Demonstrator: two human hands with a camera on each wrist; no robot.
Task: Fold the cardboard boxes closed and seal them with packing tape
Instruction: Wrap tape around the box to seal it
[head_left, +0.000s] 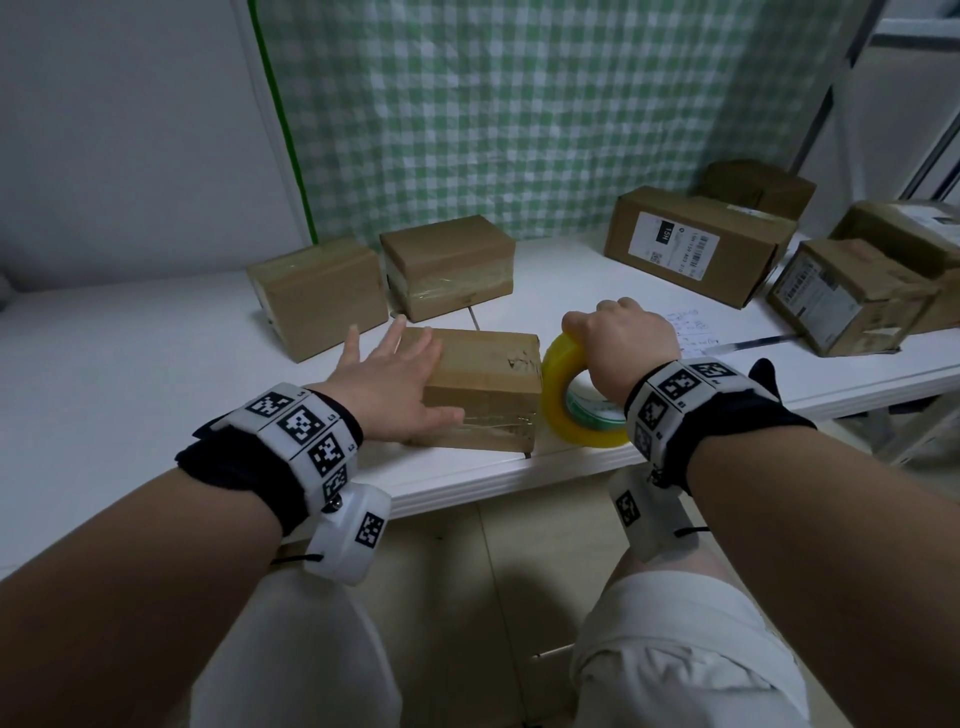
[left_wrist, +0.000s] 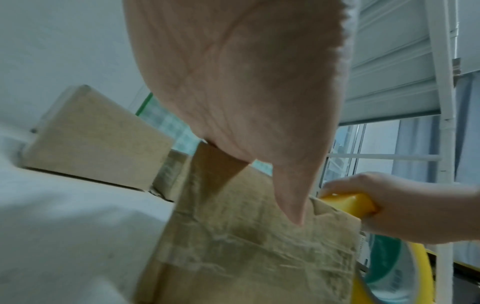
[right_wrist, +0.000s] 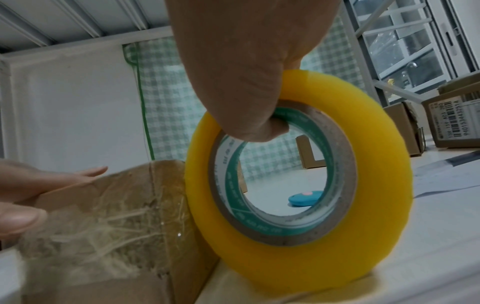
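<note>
Left hand (head_left: 395, 382) lies flat, fingers straight and spread, pressing the top of the cardboard box (head_left: 483, 384) at the desk's (head_left: 130, 374) front edge; the left part of the box is hidden under that palm, and in the left wrist view the hand fills most of the picture. Clear tape already wraps the box's near face, wrinkled and hard to trace. Just right of it, touching the box's right end, stands the yellow tape roll (head_left: 582, 405) on edge, and the right hand (head_left: 618, 338) has it, fingers curled through the core in a closed grip; the fingertips themselves are hidden inside the ring. Two sealed boxes (head_left: 317, 296) sit behind toward the back edge, more labelled boxes (head_left: 696, 249) at the back right corner. White desk, green checked curtain (head_left: 519, 114) behind, window bars on the right.
</note>
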